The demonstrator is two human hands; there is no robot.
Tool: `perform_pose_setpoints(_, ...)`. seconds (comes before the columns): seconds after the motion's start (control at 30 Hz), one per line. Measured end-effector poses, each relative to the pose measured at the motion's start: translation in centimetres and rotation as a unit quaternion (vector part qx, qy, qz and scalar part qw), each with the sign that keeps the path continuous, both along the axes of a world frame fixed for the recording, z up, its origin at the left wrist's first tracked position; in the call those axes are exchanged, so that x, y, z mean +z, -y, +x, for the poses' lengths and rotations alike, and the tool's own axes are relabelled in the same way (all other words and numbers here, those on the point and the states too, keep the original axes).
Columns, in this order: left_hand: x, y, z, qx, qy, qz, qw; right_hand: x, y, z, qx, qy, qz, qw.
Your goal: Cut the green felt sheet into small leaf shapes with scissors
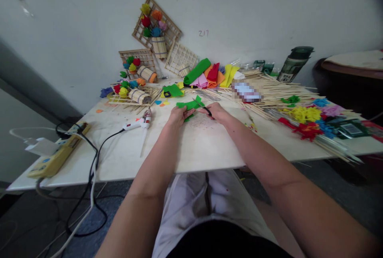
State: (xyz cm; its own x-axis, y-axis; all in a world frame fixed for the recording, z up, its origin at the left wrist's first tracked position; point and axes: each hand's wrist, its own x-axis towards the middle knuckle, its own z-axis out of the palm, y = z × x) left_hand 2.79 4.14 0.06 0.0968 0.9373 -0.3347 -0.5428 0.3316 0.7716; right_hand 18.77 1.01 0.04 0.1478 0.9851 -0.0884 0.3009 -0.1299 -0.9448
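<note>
My left hand (177, 116) pinches a piece of green felt (189, 105) that lies on the white table (203, 142) in front of me. My right hand (216, 112) is closed round black-handled scissors (207, 110), whose blades reach into the green felt. Both hands rest on the tabletop near its middle, a little apart from each other. The scissor blades are mostly hidden by the felt and my fingers.
A white glue gun (138, 122) lies left of my hands, its black cord running to a yellow power strip (56, 157). Wooden sticks (287, 90), felt flowers (305, 124) and folded felt sheets (209, 75) crowd the right and back. Wooden lattice frames (157, 24) lean against the wall.
</note>
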Motion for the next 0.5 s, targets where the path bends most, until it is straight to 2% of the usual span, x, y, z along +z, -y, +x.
perform_pose_setpoints(0.27, -0.75, -0.63, -0.02, -0.006, 0.016, 0.003, 1.000, 0.55, 0.58, -0.07, 0.013, -0.014, -0.002, 1.000)
perform_pose_setpoints(0.5, -0.63, -0.34, -0.06, -0.020, 0.003, 0.009, 1.000, 0.46, 0.52, 0.52, 0.041, -0.050, -0.004, 0.998)
